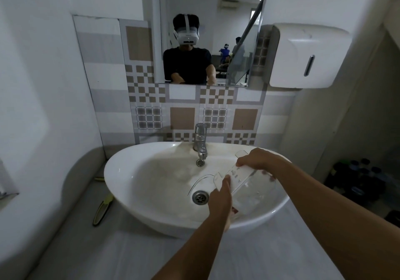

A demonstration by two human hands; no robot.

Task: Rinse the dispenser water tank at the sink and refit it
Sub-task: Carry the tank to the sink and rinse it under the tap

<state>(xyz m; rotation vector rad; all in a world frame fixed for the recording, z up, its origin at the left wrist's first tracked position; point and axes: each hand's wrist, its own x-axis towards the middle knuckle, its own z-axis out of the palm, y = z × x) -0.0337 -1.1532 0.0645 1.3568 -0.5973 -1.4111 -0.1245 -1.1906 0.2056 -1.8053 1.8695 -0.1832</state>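
A clear plastic water tank [249, 191] lies tilted over the right half of the white oval sink [134, 178]. My left hand [220, 195] holds its near left side, thumb on the tank's top face. My right hand [257, 159] grips the far upper edge from above, fingers curled over the rim. The chrome tap [200, 143] stands at the back of the basin, left of the tank, and no water stream shows from it. The drain [200, 197] sits just left of my left hand.
A mirror [207, 31] hangs above the tiled wall. A white paper towel dispenser [307, 57] is mounted at the right. A yellow and black tool [102, 209] lies on the grey counter left of the sink. Dark bottles [357, 180] stand low at the right.
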